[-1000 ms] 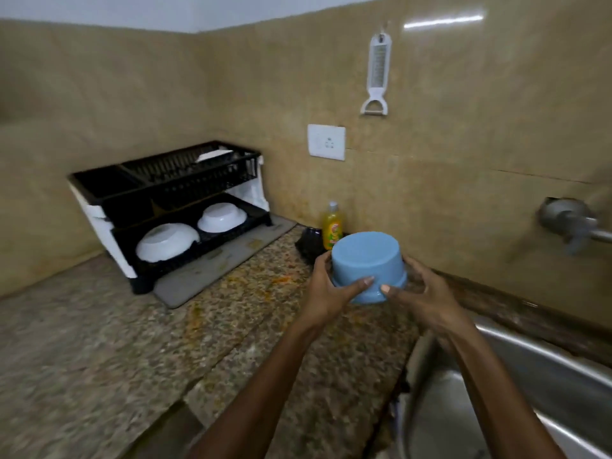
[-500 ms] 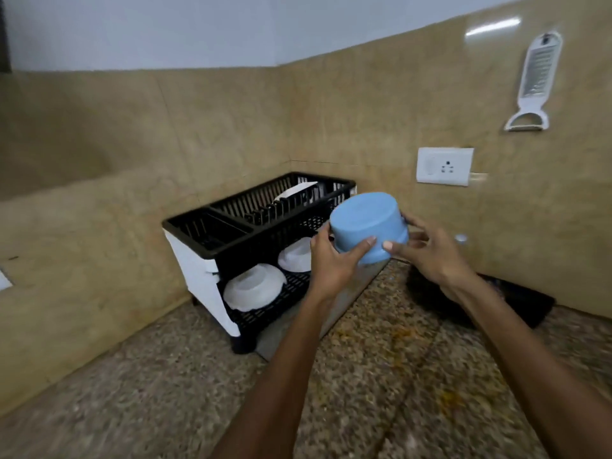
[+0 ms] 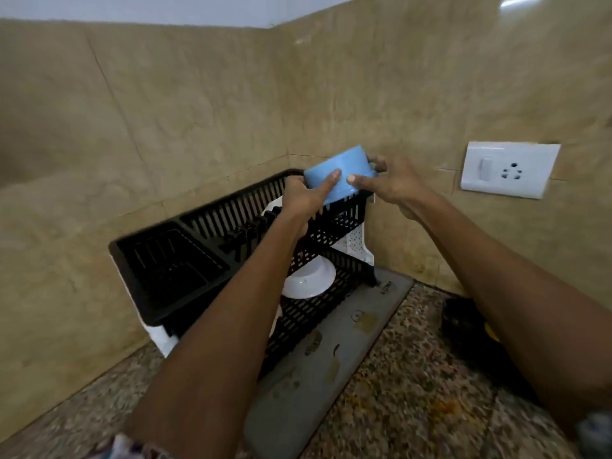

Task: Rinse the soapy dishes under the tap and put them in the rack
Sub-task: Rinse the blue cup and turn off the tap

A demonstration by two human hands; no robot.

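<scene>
1. Beige tiled walls meet in a corner above your speckled granite counter (image 3: 414,392), where a grey drip mat (image 3: 331,352) lies under the black two-tier plastic dish rack (image 3: 205,246).
2. Left end of the rack's top tier: a cutlery compartment (image 3: 172,263) with nothing visible in it. Right of it, a white plate (image 3: 273,205) stands among the slats.
3. Lower tier: a white upturned bowl (image 3: 309,281) already rests there, so part of the job looks done.
4. Your left hand (image 3: 303,198) grips the upturned light-blue plastic bowl (image 3: 337,175), thumb across its side.
5. Your right hand (image 3: 394,182) holds the opposite side, fingers curled round it. The bowl sits tilted over the top tier's right end, not yet released.
6. How many dishes remain to rinse, you cannot tell.
</scene>
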